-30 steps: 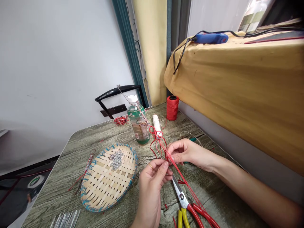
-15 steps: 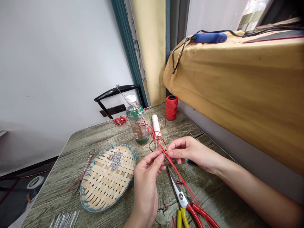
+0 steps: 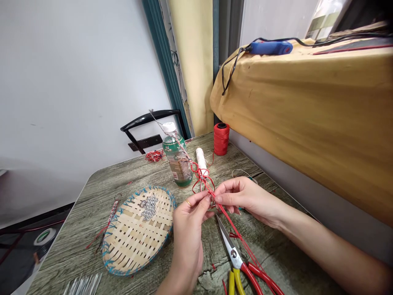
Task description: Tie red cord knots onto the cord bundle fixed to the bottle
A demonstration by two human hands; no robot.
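Observation:
My left hand (image 3: 187, 233) and my right hand (image 3: 242, 197) meet fingertip to fingertip over the table, both pinching strands of red cord (image 3: 203, 183). The cord is looped and knotted just beyond my fingers and runs up to a thin braided piece tied at the green plastic bottle (image 3: 176, 157). More red strands trail back toward me past the scissors (image 3: 238, 258). A ring sits on my left hand.
A woven bamboo tray (image 3: 138, 231) with small metal nuts (image 3: 149, 206) lies to the left. A red thread spool (image 3: 221, 139) and a white spool (image 3: 201, 157) stand behind. Yellow-handled pliers (image 3: 233, 282) and metal rods (image 3: 82, 284) lie near the wooden table's (image 3: 123, 176) front edge. A yellow-draped surface (image 3: 307, 106) rises on the right.
Both hands have slid up the red cord toward the knot by the bottle, and the loops above my fingers have drawn smaller.

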